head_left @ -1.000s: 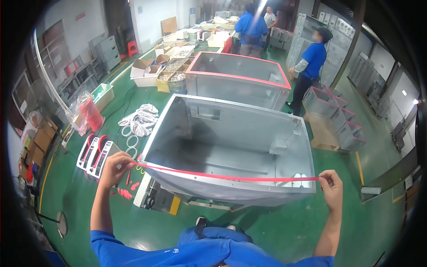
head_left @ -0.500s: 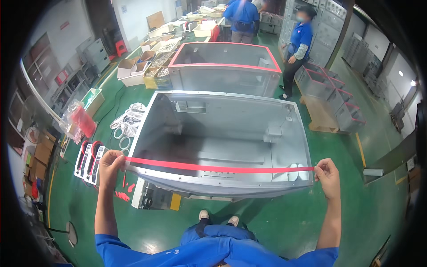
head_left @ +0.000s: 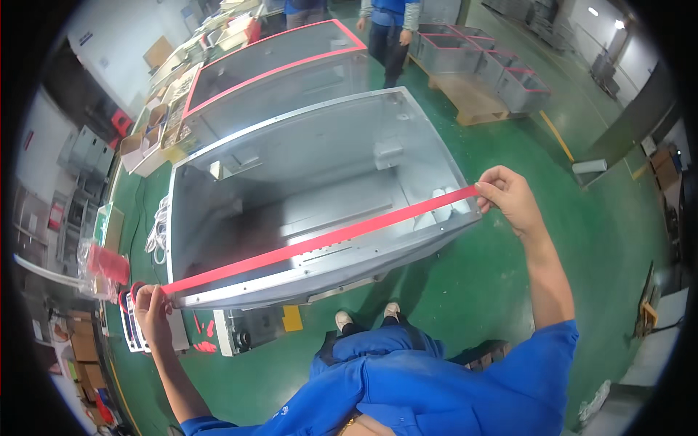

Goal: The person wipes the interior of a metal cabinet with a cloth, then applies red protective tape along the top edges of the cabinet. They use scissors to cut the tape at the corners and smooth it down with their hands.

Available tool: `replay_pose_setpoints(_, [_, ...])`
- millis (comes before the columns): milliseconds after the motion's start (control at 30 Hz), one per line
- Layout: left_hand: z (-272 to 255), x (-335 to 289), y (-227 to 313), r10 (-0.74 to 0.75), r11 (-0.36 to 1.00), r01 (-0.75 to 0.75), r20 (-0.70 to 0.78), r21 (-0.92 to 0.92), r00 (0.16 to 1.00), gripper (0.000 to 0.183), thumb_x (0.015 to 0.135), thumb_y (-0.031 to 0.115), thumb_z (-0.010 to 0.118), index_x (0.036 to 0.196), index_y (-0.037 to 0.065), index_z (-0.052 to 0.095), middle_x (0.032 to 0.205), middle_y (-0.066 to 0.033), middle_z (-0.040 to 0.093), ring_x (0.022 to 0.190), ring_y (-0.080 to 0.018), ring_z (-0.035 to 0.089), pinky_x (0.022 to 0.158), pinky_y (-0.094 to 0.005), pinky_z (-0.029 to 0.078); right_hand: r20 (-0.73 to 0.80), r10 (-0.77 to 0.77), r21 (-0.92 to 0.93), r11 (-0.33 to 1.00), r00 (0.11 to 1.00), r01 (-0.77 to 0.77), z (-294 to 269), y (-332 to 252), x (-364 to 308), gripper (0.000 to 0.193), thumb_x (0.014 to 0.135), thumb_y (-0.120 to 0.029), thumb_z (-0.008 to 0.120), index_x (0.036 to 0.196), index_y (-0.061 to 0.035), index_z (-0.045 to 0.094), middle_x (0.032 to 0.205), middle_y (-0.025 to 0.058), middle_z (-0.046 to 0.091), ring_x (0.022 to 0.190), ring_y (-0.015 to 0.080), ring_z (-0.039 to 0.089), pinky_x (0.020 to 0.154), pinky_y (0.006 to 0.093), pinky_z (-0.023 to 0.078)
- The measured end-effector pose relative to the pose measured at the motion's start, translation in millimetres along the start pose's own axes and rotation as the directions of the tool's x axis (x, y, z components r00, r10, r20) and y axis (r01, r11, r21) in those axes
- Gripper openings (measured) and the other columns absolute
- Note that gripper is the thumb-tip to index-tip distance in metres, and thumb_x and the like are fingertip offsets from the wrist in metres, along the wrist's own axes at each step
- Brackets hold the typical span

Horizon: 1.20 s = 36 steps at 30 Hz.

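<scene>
A long red strip of tape (head_left: 320,241) stretches taut across the near side of a large grey open-topped metal box (head_left: 262,283). Its left end is pinched in the fingers of my left hand (head_left: 153,312), by the box's near left corner. The other end is between the thumb and fingers of my right hand (head_left: 511,200), just past the near right corner. The strip runs along the inner side of the near rim, mostly over the opening; whether it touches the metal, I cannot tell. Small holes dot the bare rim.
Behind stands another metal box (head_left: 273,94) with red edging. A co-worker (head_left: 387,36) stands beyond it, near a wooden pallet (head_left: 472,105) of smaller red-edged boxes. Red scraps (head_left: 206,347) and a grey device (head_left: 251,330) lie below the box's near left side.
The whole view has tilted and shifted, so the box now slants up to the right. Both hands still hold the tape taut over the near side.
</scene>
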<state>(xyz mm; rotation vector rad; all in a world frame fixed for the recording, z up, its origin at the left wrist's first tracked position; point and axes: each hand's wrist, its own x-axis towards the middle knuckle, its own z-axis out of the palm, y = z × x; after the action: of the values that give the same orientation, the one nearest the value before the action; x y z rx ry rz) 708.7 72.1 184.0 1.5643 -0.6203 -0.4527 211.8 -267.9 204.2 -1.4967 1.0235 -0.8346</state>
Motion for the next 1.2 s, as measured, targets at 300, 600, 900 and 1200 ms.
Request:
replay_pose_setpoints(300, [-10, -4, 1, -0.040, 0.998, 0.040, 0.013, 0.039, 0.999, 0.007, 0.085, 0.014, 0.058, 0.085, 0.008, 0.055, 0.068, 0.0035, 0.052, 0.057, -0.0012, 0.045, 0.047, -0.0159, 0.031, 0.063, 0.065, -0.165, 0.985, 0.996, -0.054, -4, -3, -6, 0.013, 0.080, -0.012, 0.060, 0.082, -0.0006, 0.055, 0.069, 0.0042, 0.057, 0.061, 0.0093, 0.053, 0.053, 0.0228, 0.045])
replay_pose_setpoints(600, [-15, -3, -2, -0.090, 0.995, 0.088, 0.042, 0.042, 0.995, 0.005, 0.084, 0.010, 0.057, 0.082, 0.006, 0.054, 0.070, 0.0010, 0.053, 0.057, -0.0041, 0.047, 0.047, -0.0168, 0.032, 0.096, 0.128, -0.304, 0.948, 0.987, -0.093, -7, -9, -9, 0.013, 0.079, -0.014, 0.060, 0.081, -0.0015, 0.056, 0.069, 0.0031, 0.056, 0.059, 0.0085, 0.051, 0.052, 0.0217, 0.041])
replay_pose_setpoints(900, [-15, -1, -5, -0.088, 0.996, 0.086, 0.043, 0.036, 0.995, 0.005, 0.081, 0.006, 0.056, 0.077, 0.005, 0.053, 0.079, -0.0031, 0.055, 0.054, -0.0051, 0.044, 0.045, -0.0171, 0.030, 0.162, 0.179, -0.411, 0.906, 0.971, -0.098, -13, -7, -5, 0.016, 0.076, -0.016, 0.061, 0.078, -0.0002, 0.059, 0.070, 0.0044, 0.057, 0.060, 0.0098, 0.051, 0.052, 0.0243, 0.040])
replay_pose_setpoints(1200, [-13, 1, -10, -0.052, 0.999, 0.052, 0.062, 0.011, 0.997, 0.006, 0.079, 0.005, 0.056, 0.075, 0.004, 0.051, 0.077, -0.0043, 0.053, 0.056, -0.0050, 0.043, 0.045, -0.0175, 0.029, 0.209, 0.126, -0.487, 0.873, 0.970, -0.008, -16, -3, 2, 0.015, 0.073, -0.015, 0.061, 0.077, -0.0008, 0.060, 0.072, 0.0047, 0.059, 0.066, 0.0117, 0.054, 0.058, 0.0258, 0.043])
